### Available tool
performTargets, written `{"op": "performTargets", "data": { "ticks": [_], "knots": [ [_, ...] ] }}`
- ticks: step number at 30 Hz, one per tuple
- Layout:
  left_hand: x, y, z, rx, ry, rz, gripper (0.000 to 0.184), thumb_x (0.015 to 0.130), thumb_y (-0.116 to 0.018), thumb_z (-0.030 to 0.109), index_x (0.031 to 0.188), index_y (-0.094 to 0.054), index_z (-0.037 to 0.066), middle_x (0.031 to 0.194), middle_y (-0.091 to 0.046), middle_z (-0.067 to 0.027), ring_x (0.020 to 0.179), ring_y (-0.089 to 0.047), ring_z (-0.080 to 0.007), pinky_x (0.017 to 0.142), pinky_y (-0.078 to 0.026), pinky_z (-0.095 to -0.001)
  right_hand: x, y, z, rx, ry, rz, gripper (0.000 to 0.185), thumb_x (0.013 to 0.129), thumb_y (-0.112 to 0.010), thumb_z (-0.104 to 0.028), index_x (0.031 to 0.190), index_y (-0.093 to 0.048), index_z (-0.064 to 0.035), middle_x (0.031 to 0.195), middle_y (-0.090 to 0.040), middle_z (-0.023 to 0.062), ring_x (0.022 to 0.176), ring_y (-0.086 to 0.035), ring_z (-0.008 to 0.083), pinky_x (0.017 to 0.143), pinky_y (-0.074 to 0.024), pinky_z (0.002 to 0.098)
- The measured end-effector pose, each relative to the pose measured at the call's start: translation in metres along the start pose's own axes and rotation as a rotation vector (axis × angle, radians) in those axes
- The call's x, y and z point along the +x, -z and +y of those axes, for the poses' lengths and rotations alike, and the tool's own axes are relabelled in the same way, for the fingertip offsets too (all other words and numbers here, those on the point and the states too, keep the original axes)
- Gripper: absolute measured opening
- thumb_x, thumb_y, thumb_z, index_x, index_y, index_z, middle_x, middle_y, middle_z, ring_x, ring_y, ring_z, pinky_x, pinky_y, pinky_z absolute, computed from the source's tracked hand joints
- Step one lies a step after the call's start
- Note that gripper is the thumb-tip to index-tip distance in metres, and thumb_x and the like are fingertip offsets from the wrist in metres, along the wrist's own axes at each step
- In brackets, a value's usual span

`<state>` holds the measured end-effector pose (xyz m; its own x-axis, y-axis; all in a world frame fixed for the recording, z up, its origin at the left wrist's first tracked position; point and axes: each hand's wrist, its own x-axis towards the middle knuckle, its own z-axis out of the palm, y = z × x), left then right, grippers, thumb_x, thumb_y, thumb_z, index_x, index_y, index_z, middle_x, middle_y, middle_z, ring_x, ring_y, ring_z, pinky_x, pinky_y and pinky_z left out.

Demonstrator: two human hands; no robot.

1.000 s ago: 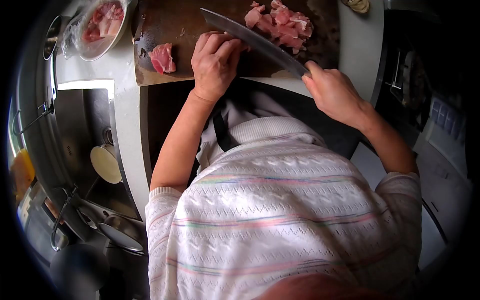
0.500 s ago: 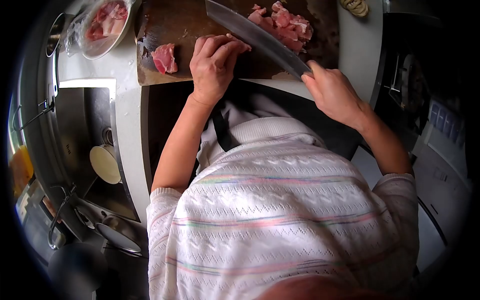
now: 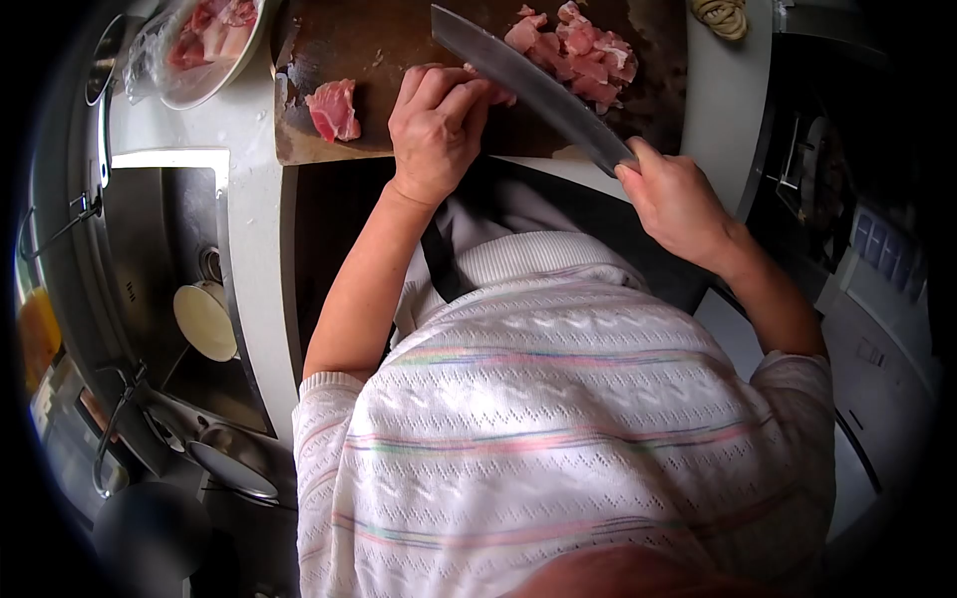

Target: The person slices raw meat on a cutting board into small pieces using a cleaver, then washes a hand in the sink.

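My right hand is wrapped round the handle of a large kitchen knife, whose wide dark blade slants up to the left across the cutting board. Close to the blade's left side, my left hand presses curled fingers onto a piece of raw meat. Most of that piece is hidden by the fingers and the blade. Beyond the knife lies a heap of cut meat pieces. A separate chunk of meat rests on the board left of my left hand.
At the upper left, a white bowl lined with plastic holds more raw meat. A sink with a cream-coloured pan in it is on the left. A coiled tan bundle sits right of the board.
The whole view has shifted slightly. Both hands and the knife are a little farther right; the knife still lies beside the left fingers. The heap and the lone chunk look the same.
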<state>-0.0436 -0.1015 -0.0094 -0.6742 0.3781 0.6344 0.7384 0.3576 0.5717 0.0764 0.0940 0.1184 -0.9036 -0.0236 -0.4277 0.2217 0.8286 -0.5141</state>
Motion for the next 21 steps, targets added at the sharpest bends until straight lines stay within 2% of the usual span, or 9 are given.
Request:
{"op": "performTargets", "data": {
  "ticks": [9, 11, 15, 16, 21],
  "knots": [
    [0.001, 0.002, 0.0, -0.002, -0.008, -0.03, 0.021, 0.065, -0.072, -0.003, 0.083, -0.066, 0.008, 0.085, -0.063, -0.0038, 0.08, -0.06, -0.0234, 0.069, -0.049, -0.0312, 0.018, -0.003, -0.005, 0.027, 0.034, -0.039, 0.017, 0.09, -0.05, -0.01, 0.081, -0.045, 0.0037, 0.063, -0.056, 0.0216, 0.061, -0.057, 0.0405, 0.055, -0.0427, 0.047],
    [0.001, 0.001, 0.003, -0.004, -0.013, -0.032, 0.022, 0.065, -0.072, -0.003, 0.083, -0.066, 0.008, 0.085, -0.063, -0.0038, 0.08, -0.06, -0.0235, 0.069, -0.05, -0.0313, 0.045, -0.017, -0.011, -0.063, 0.121, 0.062, 0.019, 0.09, -0.05, -0.011, 0.079, -0.046, 0.0033, 0.063, -0.056, 0.0219, 0.062, -0.058, 0.041, 0.056, -0.0443, 0.0471],
    [0.001, 0.002, 0.003, -0.004, -0.023, -0.01, 0.021, 0.066, -0.073, -0.003, 0.083, -0.067, 0.008, 0.085, -0.064, -0.0036, 0.08, -0.06, -0.0234, 0.069, -0.05, -0.0313, 0.046, -0.016, -0.003, -0.062, 0.167, 0.091, 0.019, 0.089, -0.051, -0.012, 0.079, -0.046, 0.0028, 0.064, -0.057, 0.023, 0.063, -0.058, 0.0413, 0.057, -0.0454, 0.0467],
    [0.002, 0.002, 0.003, -0.011, -0.027, 0.0, 0.021, 0.066, -0.073, -0.003, 0.082, -0.067, 0.008, 0.085, -0.064, -0.0036, 0.08, -0.06, -0.0234, 0.069, -0.05, -0.0313, 0.036, -0.011, 0.002, -0.014, 0.091, 0.044, 0.019, 0.089, -0.051, -0.012, 0.079, -0.045, 0.0029, 0.064, -0.056, 0.0231, 0.062, -0.057, 0.0418, 0.056, -0.044, 0.0468],
    [0.0, 0.003, 0.003, -0.014, -0.022, 0.023, 0.019, 0.067, -0.073, -0.002, 0.082, -0.067, 0.008, 0.084, -0.064, -0.0034, 0.079, -0.06, -0.0234, 0.068, -0.05, -0.0311, 0.009, -0.003, 0.005, 0.035, 0.029, 0.042, 0.018, 0.091, -0.049, -0.01, 0.081, -0.044, 0.0034, 0.063, -0.054, 0.0232, 0.06, -0.055, 0.0425, 0.054, -0.0408, 0.0469]
  ]
}}
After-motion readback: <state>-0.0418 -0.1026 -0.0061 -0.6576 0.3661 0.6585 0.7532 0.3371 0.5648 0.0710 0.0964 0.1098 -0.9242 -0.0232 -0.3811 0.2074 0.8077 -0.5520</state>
